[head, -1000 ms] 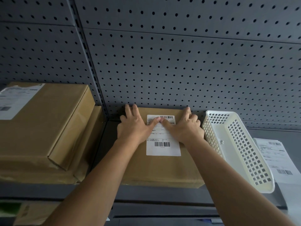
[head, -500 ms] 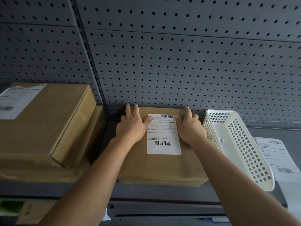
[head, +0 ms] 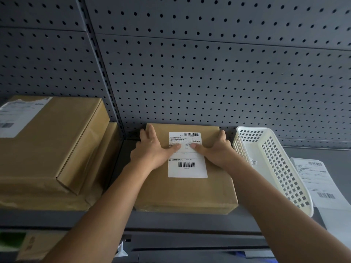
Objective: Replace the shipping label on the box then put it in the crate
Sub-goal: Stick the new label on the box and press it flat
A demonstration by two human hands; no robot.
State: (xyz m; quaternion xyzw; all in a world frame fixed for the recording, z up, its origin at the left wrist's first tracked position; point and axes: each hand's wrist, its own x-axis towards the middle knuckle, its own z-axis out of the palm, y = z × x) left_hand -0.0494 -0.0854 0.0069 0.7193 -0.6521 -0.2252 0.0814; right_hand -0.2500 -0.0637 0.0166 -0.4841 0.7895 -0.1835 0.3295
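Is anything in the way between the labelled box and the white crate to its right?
Nothing visible. The box sits right beside the white crate, whose inside shows nothing; both hands rest on the label.

White-labelled brown box beside crate

— What colour is the box in the middle?

— It is brown, like paper bags. The label on top is white with black stripes and tiny black writing.

— And the basket?

— Creamy white, with lots of little square holes in rows.

— What about the wall?

— Dark grey, with black dots all over, like polka dots.

— Are the boxes on the left brown too?

— Yes, brown, and the top one has a white sticker with grey marks. The papers on the right are white with black stripes. The shelf is dark grey.
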